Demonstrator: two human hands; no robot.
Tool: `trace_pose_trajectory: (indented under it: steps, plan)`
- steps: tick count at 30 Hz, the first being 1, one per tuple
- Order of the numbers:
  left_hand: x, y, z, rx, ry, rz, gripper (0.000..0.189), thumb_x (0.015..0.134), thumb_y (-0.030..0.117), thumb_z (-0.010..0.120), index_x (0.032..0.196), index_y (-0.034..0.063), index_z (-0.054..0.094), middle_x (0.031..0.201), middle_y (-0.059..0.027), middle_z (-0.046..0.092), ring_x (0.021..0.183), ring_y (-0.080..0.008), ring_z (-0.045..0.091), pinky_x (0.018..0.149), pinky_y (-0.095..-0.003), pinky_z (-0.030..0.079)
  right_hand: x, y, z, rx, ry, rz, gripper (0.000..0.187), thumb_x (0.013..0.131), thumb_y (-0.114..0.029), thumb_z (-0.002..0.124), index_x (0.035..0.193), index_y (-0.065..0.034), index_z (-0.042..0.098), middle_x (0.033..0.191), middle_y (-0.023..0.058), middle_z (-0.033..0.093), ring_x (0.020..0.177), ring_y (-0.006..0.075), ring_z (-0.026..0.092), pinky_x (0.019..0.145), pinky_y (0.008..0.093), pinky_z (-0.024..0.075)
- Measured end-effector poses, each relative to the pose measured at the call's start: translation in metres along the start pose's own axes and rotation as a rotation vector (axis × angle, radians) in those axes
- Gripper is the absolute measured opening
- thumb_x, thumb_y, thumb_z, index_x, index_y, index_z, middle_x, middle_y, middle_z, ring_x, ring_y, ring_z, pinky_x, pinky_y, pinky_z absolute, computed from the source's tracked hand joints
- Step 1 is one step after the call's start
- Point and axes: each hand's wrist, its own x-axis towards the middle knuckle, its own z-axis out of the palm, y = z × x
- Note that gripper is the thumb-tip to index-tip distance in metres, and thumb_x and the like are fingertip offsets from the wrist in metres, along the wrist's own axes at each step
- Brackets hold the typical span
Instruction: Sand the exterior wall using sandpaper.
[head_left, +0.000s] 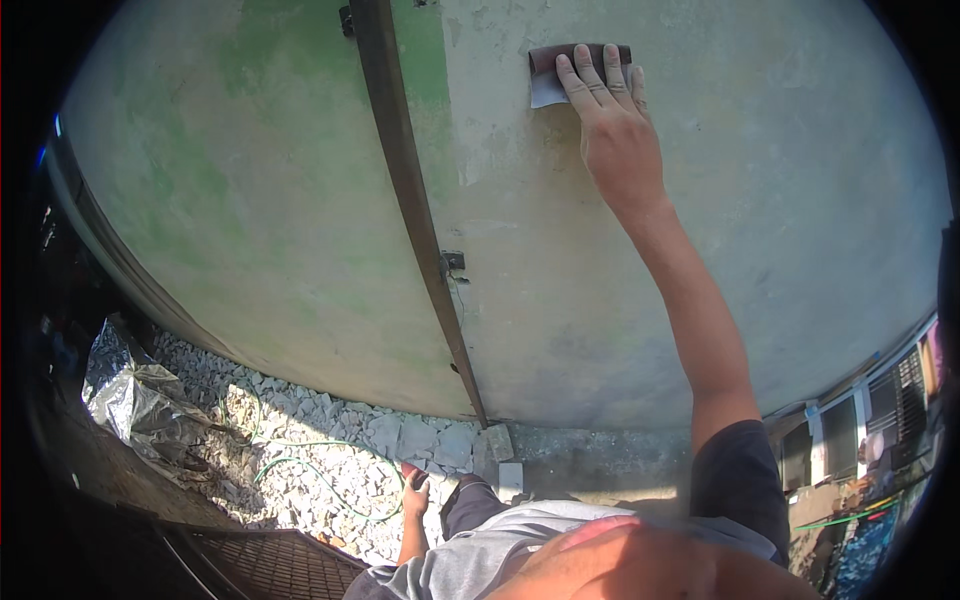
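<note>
High on the plastered wall (570, 315), my right hand (619, 135) presses a sheet of sandpaper (546, 60) flat with spread fingers. The sheet's dark reddish-brown upper part is folded over, and its pale side shows below. Down beside my thigh, my left hand (416, 495) holds a small dark red object (409, 470), too small to identify. A patch of pale filler with a ragged edge lies on the wall to the left of the sandpaper, beside green paint.
A rusty metal post (409, 169) runs down the wall, with a metal bracket (454, 260) beside it. Rubble (322, 495), a green hose (330, 442) and crumpled silvery sheeting (135, 397) lie at lower left. A metal grille (277, 559) stands near my left side.
</note>
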Motion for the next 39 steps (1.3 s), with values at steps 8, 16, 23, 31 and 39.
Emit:
trace_pose_trajectory:
  steps: [8,16,23,31,39]
  plan:
    - [0.065,0.279,-0.060,-0.164,0.528,0.509,0.051,0.096,0.015,0.053,0.142,0.0015,0.036,0.139,-0.0210,0.043,0.126,-0.0308,0.046,0.104,-0.0376,0.037,-0.007,-0.014,0.010,0.041,0.006,0.043,0.057,0.086,-0.003,0.050,0.143,-0.0121,0.042,0.149,0.0121,0.036,0.139,0.0359,0.029,0.113,0.0494,0.0268]
    - [0.144,0.587,-0.126,-0.358,0.897,1.214,0.058,0.100,0.023,0.043,0.146,0.0020,0.016,0.148,-0.0210,0.021,0.127,-0.0326,0.039,0.102,-0.0429,0.038,0.017,-0.037,0.009,0.128,0.083,0.193,0.061,0.083,-0.008,0.060,0.141,-0.0179,0.045,0.150,0.0143,0.034,0.139,0.0397,0.028,0.110,0.0507,0.0317]
    - [0.189,0.700,-0.119,-0.295,1.071,1.663,0.056,0.099,0.023,0.036,0.144,-0.0032,0.014,0.147,-0.0238,0.016,0.135,-0.0381,0.026,0.108,-0.0487,0.032,0.021,-0.052,0.013,0.096,0.072,0.334,0.059,0.082,-0.007,0.060,0.139,-0.0188,0.049,0.147,0.0152,0.039,0.137,0.0408,0.032,0.110,0.0508,0.0324]
    - [0.229,0.708,-0.100,-0.322,1.051,1.761,0.056,0.100,0.028,0.032,0.143,-0.0036,0.015,0.146,-0.0230,0.016,0.137,-0.0411,0.019,0.111,-0.0527,0.024,0.086,-0.039,0.002,0.068,0.242,0.287,0.056,0.083,-0.007,0.057,0.137,-0.0165,0.050,0.143,0.0172,0.043,0.135,0.0411,0.035,0.111,0.0490,0.0313]
    - [0.238,0.699,-0.098,-0.283,1.050,1.638,0.059,0.096,0.024,0.042,0.141,-0.0031,0.016,0.144,-0.0248,0.016,0.136,-0.0425,0.021,0.110,-0.0520,0.025,0.099,-0.045,-0.015,0.059,0.168,0.326,0.054,0.085,-0.006,0.054,0.138,-0.0134,0.048,0.145,0.0174,0.040,0.136,0.0405,0.033,0.112,0.0497,0.0284]
